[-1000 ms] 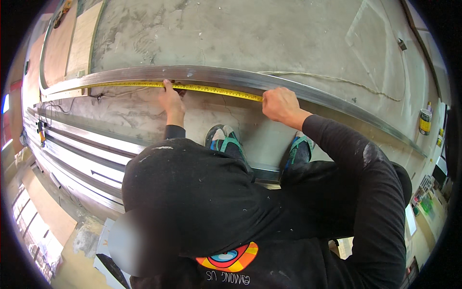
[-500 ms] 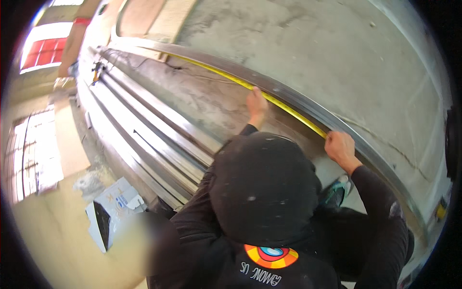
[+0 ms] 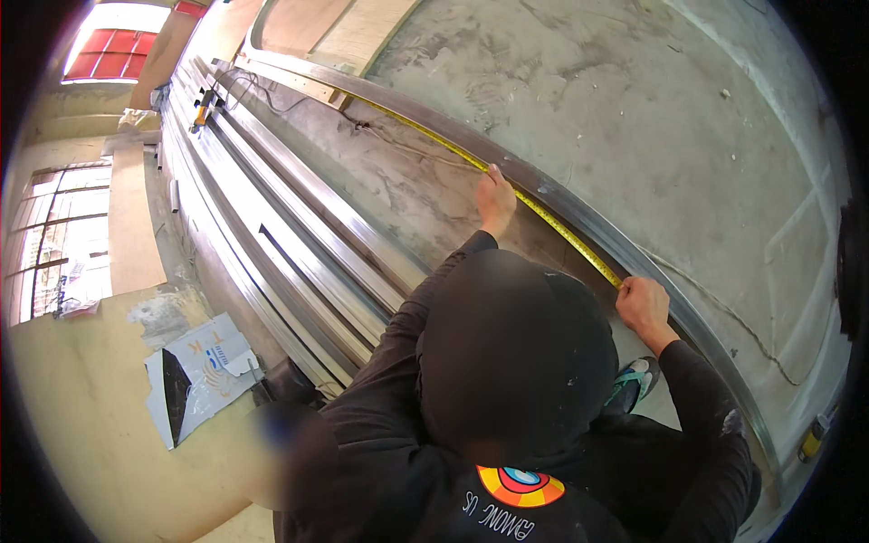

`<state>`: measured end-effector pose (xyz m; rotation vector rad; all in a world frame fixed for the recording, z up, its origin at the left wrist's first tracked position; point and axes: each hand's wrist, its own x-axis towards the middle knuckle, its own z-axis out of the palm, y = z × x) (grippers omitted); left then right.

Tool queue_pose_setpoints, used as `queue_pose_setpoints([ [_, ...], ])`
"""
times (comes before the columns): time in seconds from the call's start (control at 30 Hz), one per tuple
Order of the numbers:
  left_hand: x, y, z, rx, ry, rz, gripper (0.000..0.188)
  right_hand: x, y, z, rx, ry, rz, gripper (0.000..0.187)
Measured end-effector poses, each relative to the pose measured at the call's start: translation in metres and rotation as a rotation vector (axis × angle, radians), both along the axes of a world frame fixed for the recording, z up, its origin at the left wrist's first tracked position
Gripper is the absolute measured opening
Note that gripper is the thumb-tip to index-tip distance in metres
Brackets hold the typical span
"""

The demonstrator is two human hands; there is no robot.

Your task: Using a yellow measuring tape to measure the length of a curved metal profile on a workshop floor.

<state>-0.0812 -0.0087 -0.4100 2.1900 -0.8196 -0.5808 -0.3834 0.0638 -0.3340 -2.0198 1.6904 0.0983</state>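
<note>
A person in a black hooded top crouches over a long steel bar (image 3: 579, 226) that runs from the upper left of the frame down to the lower right, lying on a bare concrete floor (image 3: 634, 100); a yellow measuring tape (image 3: 552, 222) is stretched flat along the bar's top face, from near the upper centre to just right of centre. The left hand (image 3: 496, 201), at the centre of the frame, presses down on the tape and the bar, fingers bent over the bar's near edge; whether its grip closes on the tape cannot be told from above. The right hand (image 3: 644, 306), right of centre, sits at the tape's lower end, its grip clenched on the tape against the bar; the two hands are well apart along the strip. A thin cable (image 3: 724, 312) trails over the floor beyond the bar toward the lower right; a yellow and black object (image 3: 812, 437) lies near the right rim. To the left of the person, a stack of long steel profiles (image 3: 290, 235) lies parallel to the bar, reaching to the upper left; a torn white and black bag (image 3: 201, 371) lies at the lower left beside the stack; a teal shoe (image 3: 634, 380) shows below the right hand; wooden boards (image 3: 335, 27) rest at the top of the frame.
</note>
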Motion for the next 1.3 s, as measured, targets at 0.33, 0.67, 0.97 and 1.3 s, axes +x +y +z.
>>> queue_pose_setpoints([
  [0.33,0.005,-0.009,-0.001,0.109,-0.104,-0.064,0.053,0.001,-0.002,0.005,0.027,0.0,-0.013,0.016],
  [0.67,0.003,-0.011,-0.003,0.128,-0.239,-0.11,0.052,-0.011,-0.003,0.014,0.093,0.04,-0.041,0.019],
  [0.97,0.047,-0.004,-0.04,0.103,-0.413,-0.324,0.043,-0.204,0.045,0.074,0.582,0.2,0.014,0.018],
  [1.3,0.044,-0.02,-0.039,0.261,-0.398,-0.282,0.057,-0.279,0.106,0.038,0.146,0.207,-0.26,0.022],
])
